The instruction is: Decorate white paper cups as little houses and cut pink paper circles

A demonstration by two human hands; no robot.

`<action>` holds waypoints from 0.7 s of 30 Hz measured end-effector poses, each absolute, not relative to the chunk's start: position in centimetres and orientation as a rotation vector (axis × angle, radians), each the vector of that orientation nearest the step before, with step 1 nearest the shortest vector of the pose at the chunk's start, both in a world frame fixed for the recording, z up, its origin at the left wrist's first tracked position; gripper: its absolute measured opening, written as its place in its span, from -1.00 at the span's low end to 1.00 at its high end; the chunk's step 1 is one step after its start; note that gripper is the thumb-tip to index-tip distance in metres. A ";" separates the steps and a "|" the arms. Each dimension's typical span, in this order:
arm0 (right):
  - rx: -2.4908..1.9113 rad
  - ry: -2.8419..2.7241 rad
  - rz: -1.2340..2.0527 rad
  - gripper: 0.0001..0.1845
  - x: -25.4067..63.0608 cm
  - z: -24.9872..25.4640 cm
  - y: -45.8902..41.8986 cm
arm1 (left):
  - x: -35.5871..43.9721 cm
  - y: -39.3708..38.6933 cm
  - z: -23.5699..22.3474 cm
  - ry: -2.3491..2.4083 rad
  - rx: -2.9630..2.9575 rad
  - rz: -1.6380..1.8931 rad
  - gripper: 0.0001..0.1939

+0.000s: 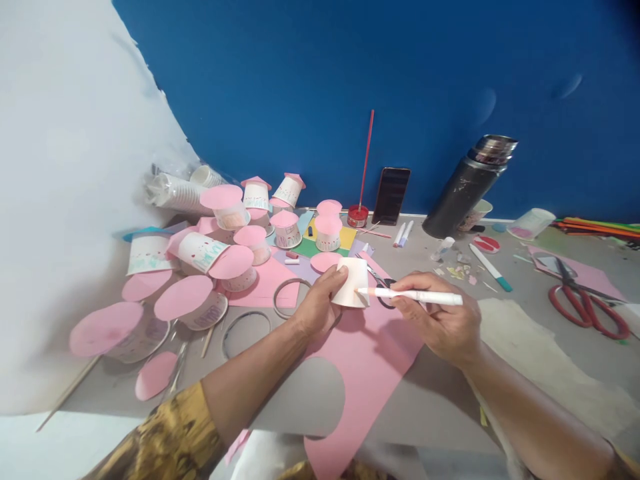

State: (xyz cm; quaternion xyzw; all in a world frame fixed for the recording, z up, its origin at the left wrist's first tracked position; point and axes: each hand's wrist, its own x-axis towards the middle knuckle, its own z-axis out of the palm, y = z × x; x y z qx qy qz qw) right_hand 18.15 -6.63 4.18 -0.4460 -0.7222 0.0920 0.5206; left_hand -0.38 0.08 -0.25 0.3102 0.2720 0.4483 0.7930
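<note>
My left hand (320, 303) is closed around a plain white paper cup (351, 280), turned upside down above the table. A white marker pen (425, 297) is held in my right hand (440, 327), its light orange tip at the cup's side near the lower edge. Under both hands lies a sheet of pink paper (370, 353) with a round piece cut out of it. Dark-handled scissors (385, 297) lie partly hidden behind the cup and the pen. Several decorated cups with pink paper discs (200, 253) stand or lie to the left.
Along the blue wall stand a phone (391, 195), a red tin (358, 215) with a stick and a dark flask (465, 190). Red-handled scissors (585, 307) and a teal-capped marker (491, 268) lie to the right. Two rings (245, 317) sit left of my hand. Stacked cups (175, 191) rest at the far left.
</note>
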 end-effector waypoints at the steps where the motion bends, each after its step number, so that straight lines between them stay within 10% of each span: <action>1: -1.074 -1.728 0.219 -0.94 18.1 4.2 -6.6 | -0.4 0.1 -0.3 0.589 0.668 0.965 -0.65; 21: -1.040 -1.732 0.211 -0.93 17.8 4.3 -6.8 | -0.2 -0.1 0.3 0.584 0.617 0.977 -0.67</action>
